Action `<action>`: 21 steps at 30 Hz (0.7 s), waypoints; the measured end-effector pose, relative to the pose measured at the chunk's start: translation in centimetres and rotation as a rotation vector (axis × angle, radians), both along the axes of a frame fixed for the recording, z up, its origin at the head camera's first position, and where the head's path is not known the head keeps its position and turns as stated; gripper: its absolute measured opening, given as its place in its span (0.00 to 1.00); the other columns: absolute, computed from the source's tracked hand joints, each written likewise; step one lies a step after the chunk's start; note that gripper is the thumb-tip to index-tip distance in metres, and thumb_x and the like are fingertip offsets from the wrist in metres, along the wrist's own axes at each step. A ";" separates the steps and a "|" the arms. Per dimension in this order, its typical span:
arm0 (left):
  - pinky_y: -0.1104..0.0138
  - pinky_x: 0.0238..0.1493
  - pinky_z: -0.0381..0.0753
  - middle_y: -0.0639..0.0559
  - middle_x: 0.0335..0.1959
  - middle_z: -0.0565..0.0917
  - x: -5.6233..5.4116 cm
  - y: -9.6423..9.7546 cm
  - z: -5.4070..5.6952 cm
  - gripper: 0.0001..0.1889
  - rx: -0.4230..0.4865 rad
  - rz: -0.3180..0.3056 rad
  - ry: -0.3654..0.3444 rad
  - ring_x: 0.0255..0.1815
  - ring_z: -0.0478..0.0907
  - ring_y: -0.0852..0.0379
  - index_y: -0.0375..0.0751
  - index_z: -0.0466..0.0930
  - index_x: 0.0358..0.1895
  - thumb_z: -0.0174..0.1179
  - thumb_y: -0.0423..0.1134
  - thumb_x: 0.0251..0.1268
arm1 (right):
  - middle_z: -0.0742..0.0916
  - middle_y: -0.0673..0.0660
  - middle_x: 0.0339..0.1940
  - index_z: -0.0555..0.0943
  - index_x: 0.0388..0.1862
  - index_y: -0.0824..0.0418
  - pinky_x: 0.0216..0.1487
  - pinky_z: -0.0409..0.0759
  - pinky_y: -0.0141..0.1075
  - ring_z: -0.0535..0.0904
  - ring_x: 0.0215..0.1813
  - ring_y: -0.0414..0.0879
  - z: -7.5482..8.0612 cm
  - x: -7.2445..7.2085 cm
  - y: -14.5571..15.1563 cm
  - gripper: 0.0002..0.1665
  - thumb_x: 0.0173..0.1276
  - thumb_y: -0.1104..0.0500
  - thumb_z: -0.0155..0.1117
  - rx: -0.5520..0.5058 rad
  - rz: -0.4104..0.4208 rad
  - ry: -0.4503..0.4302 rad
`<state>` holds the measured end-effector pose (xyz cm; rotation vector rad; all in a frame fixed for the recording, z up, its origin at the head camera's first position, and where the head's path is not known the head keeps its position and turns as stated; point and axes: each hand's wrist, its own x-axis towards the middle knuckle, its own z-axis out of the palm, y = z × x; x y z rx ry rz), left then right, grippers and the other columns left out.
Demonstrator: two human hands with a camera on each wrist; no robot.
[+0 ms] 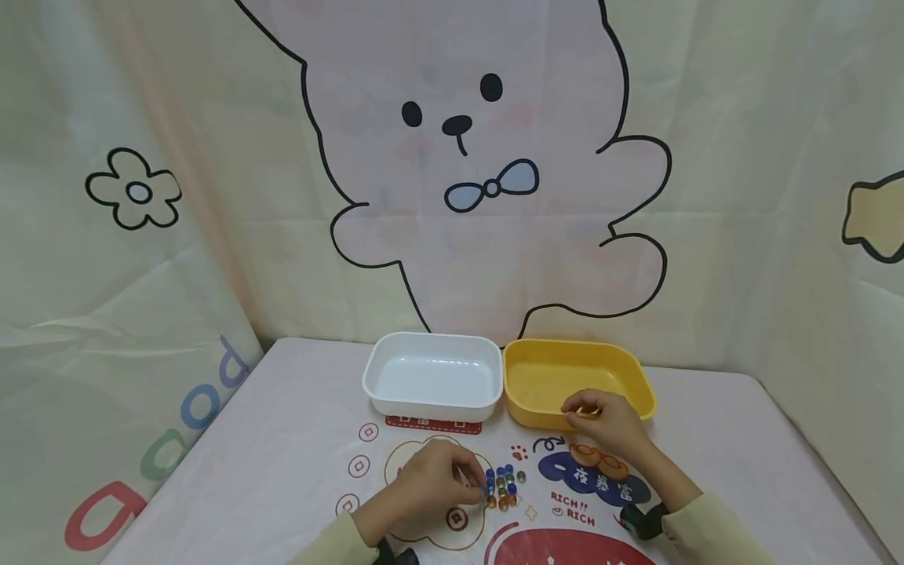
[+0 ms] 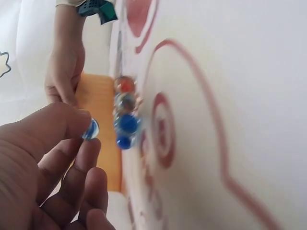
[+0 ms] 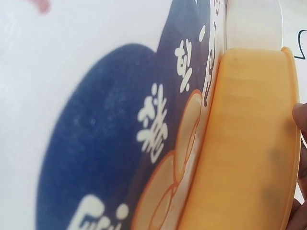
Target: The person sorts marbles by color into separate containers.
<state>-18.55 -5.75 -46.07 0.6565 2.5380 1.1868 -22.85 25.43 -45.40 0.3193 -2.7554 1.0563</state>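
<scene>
My left hand (image 1: 434, 475) pinches a clear marble with blue swirls (image 2: 91, 129) between thumb and fingertips, just left of a small cluster of marbles (image 1: 502, 482). Blue, brown and orange marbles stand close together in short rows on the printed cloth. Over the near rim of the yellow bin (image 1: 530, 365) is my right hand (image 1: 609, 422), its fingers bent and thumb close to the rim. In the right wrist view, fingers (image 3: 301, 116) show at the rim edge, mostly cut off by the frame. I cannot tell whether they hold anything.
A white bin (image 1: 432, 412) stands left of the yellow one, side by side at the back of the table. The tablecloth (image 1: 282, 439) carries printed drawings and lettering. Behind it hangs a curtain (image 1: 734, 298) with a bear outline.
</scene>
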 end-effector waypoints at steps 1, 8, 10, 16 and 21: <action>0.72 0.25 0.74 0.68 0.23 0.81 -0.2 -0.1 0.2 0.06 0.012 0.005 0.003 0.23 0.75 0.66 0.56 0.85 0.28 0.73 0.40 0.47 | 0.86 0.46 0.36 0.85 0.35 0.50 0.42 0.78 0.27 0.77 0.39 0.42 0.0 0.0 0.0 0.04 0.60 0.58 0.70 -0.002 0.001 -0.002; 0.73 0.31 0.77 0.67 0.29 0.84 -1.4 -1.2 2.2 0.07 0.062 0.046 0.057 0.29 0.77 0.65 0.52 0.87 0.35 0.71 0.42 0.50 | 0.86 0.47 0.36 0.85 0.35 0.50 0.42 0.78 0.26 0.77 0.39 0.42 0.1 0.1 0.0 0.04 0.60 0.58 0.70 -0.011 0.002 -0.011; 0.72 0.32 0.78 0.66 0.30 0.84 -1.6 -1.6 2.8 0.07 0.081 0.052 0.059 0.30 0.78 0.64 0.52 0.87 0.35 0.71 0.41 0.51 | 0.86 0.47 0.36 0.85 0.35 0.50 0.42 0.78 0.27 0.77 0.39 0.42 0.1 0.0 0.0 0.04 0.60 0.58 0.70 -0.012 -0.001 -0.017; 0.72 0.34 0.80 0.63 0.32 0.86 -2.6 -2.6 4.0 0.07 0.092 0.036 0.128 0.31 0.79 0.64 0.49 0.87 0.37 0.70 0.39 0.53 | 0.86 0.47 0.37 0.85 0.36 0.51 0.42 0.77 0.26 0.77 0.39 0.42 0.1 0.0 0.0 0.04 0.61 0.57 0.69 -0.010 -0.007 -0.030; 0.72 0.32 0.79 0.61 0.31 0.85 -4.3 -3.0 5.3 0.07 0.063 0.059 0.228 0.32 0.79 0.64 0.48 0.87 0.37 0.69 0.39 0.54 | 0.86 0.47 0.36 0.85 0.36 0.50 0.42 0.77 0.27 0.77 0.39 0.42 0.2 0.0 0.0 0.04 0.61 0.57 0.70 -0.002 -0.009 -0.024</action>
